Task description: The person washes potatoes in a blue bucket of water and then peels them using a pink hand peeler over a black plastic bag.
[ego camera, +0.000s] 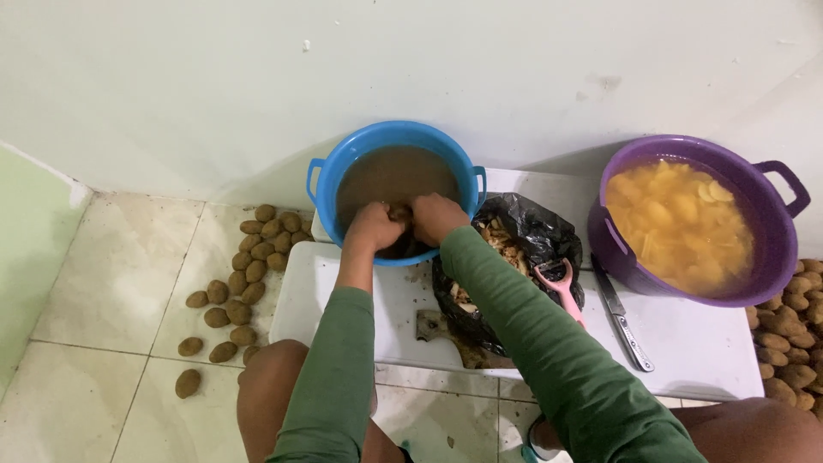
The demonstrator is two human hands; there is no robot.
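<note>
Both my hands reach into a blue tub (326, 176) of muddy brown water on a low white table (703, 343). My left hand (373, 227) and my right hand (435, 216) are closed together around a brown potato (399, 211) at the water's surface. Green sleeves cover both forearms. To the right of the tub, a black plastic bag (536, 227) holds potato peels, and a pink peeler (561, 287) lies against it.
A purple tub (771, 240) of peeled yellow potatoes in water stands at the right, with a knife (623, 317) lying beside it. Unpeeled brown potatoes (249, 266) lie scattered on the tiled floor at left, and more potatoes (793, 334) are heaped at the far right. A pale wall is behind.
</note>
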